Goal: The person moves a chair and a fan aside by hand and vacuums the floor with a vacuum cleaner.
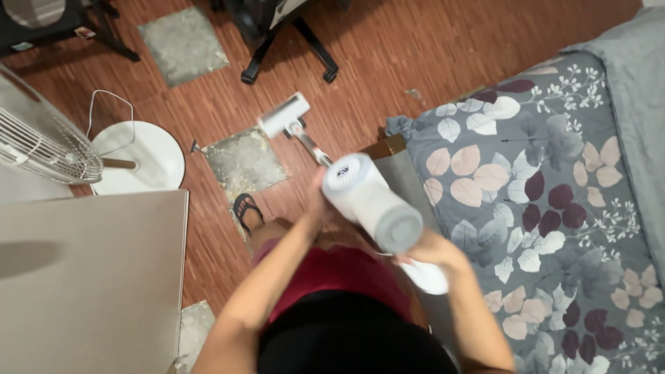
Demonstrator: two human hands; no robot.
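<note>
Wood floor [388,48] w/ grey patches, bed [540,180] rt.

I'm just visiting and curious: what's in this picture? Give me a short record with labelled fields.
Place: room with reddish wood-pattern floor
Tool: white stick vacuum, its head on the floor
Left hand: against the vacuum body, grip partly hidden
Right hand: on the vacuum handle
Bed: to the right, grey cover with leaf print
Fan: to the left, on a round white base
Chair base: black, at the top
Foot: in a black sandal
</note>
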